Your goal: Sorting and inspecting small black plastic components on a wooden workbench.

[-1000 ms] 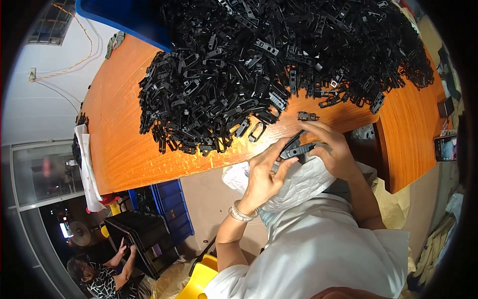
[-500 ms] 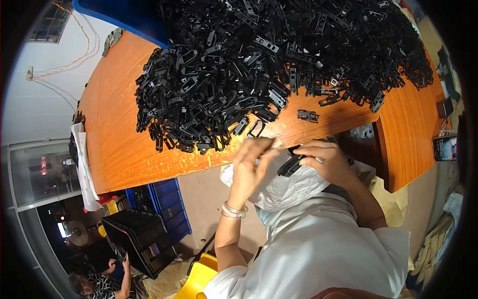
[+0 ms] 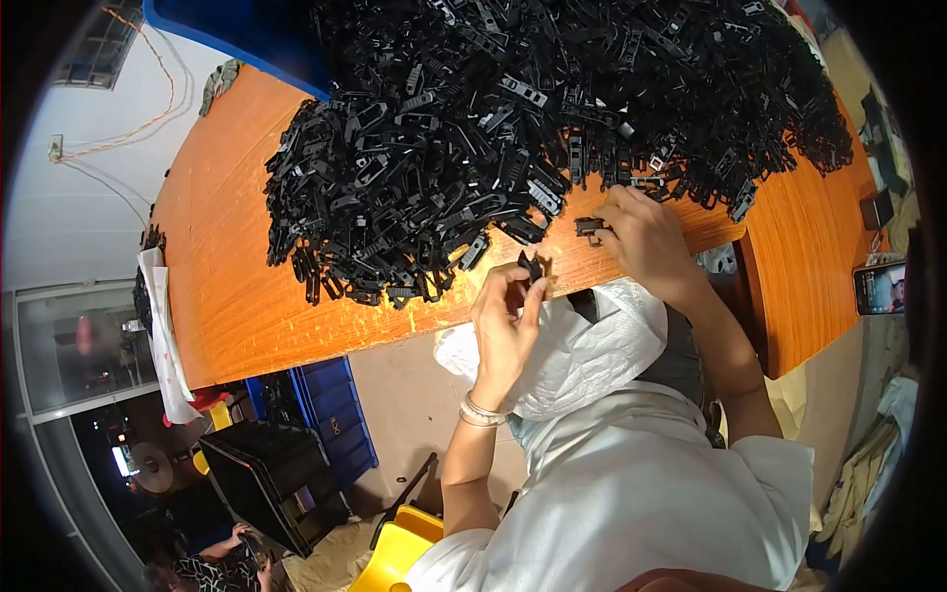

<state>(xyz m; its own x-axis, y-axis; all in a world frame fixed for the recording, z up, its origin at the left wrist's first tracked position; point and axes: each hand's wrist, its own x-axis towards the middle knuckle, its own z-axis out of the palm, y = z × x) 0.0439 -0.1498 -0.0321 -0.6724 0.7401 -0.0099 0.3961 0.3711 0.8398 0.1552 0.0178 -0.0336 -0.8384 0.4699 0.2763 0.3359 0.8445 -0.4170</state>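
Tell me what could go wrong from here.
The small black plastic-looking part pinched in the left hand might slip, as only the fingertips seem to hold it near the front edge of the orange-brown wooden table. The loose heap of black plastic-looking parts reaches close to that edge, so a nudge could knock some off.

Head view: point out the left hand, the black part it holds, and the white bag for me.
Left hand (image 3: pixel 504 326): head view, middle of the hand.
Black part (image 3: pixel 534 267): head view, portion showing beside the thumb tip.
White bag (image 3: pixel 582 360): head view, its crumpled side.
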